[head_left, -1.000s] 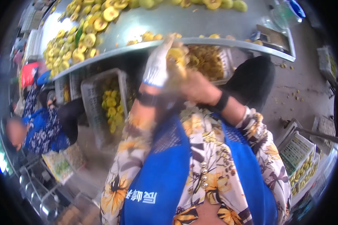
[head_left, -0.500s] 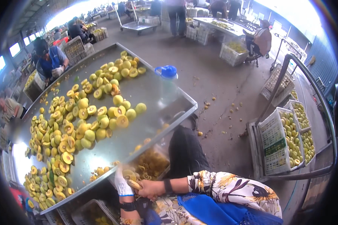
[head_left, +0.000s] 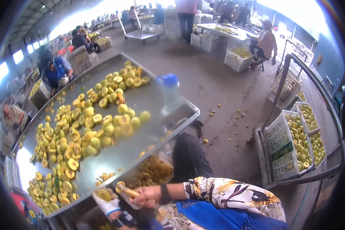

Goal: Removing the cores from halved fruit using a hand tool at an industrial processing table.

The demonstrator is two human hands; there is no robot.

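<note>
My left hand (head_left: 105, 202), in a white glove, is closed on a cut yellow fruit (head_left: 103, 194) just below the near rim of the metal table (head_left: 138, 165). To its right, my bare right hand (head_left: 145, 196) grips a wooden-handled tool (head_left: 128, 190), its head pointing left toward the fruit, a little apart from it. Halved and whole yellow-green fruit (head_left: 88, 134) lie heaped on the table. Beneath the rim, beside my hands, a crate holds yellow scraps (head_left: 153, 170).
A blue-lidded clear jug (head_left: 168, 90) stands at the table's right end. A co-worker (head_left: 57, 73) works across the table, another person (head_left: 15, 115) sits at left. Right is a trolley (head_left: 266, 161) with crates of fruit (head_left: 299, 142). Other workers, tables and carts fill the background.
The view has lifted from my body to the hall. My left hand has shifted down and left, separating from the tool in my right hand.
</note>
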